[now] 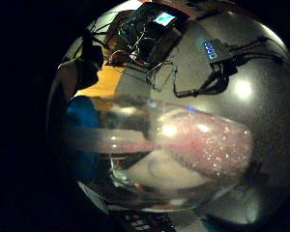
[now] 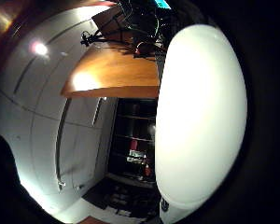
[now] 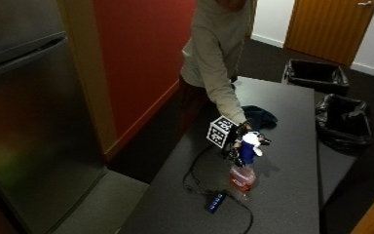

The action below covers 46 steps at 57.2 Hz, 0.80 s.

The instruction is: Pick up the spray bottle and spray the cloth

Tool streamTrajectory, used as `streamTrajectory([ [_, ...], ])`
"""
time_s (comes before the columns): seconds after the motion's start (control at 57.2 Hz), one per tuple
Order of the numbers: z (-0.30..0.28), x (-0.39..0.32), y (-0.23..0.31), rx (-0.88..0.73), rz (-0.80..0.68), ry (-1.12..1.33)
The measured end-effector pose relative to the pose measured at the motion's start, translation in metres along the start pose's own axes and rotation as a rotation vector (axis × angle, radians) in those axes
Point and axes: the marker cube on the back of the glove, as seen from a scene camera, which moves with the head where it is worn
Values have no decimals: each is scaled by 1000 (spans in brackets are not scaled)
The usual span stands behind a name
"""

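Note:
In the outside view, my gloved right hand (image 3: 237,146) grips the spray bottle (image 3: 242,176) round its blue neck, just under the white spray head (image 3: 252,142). The bottle is clear with pink liquid in its lower part and hangs upright at the grey table (image 3: 284,195); I cannot tell whether its base touches. The dark blue cloth (image 3: 259,117) lies crumpled on the table beyond the hand, apart from the bottle. The little finger side palm view is filled by the clear bottle body (image 1: 183,145). In the thumb side palm view the white spray head (image 2: 200,116) looms close.
A small black box with blue lights (image 3: 214,201) and its cable (image 3: 193,183) lie on the table in front of the bottle. Two black-lined bins (image 3: 316,75) (image 3: 344,122) stand past the table's far side. A steel fridge (image 3: 31,122) stands at the left.

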Motion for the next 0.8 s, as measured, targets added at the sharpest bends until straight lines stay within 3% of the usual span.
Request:
streamTrajectory([
  [0.419, 0, 2, -4, 14, 15, 24],
  [0.804, 5, 7, -4, -90, -23, 17],
])
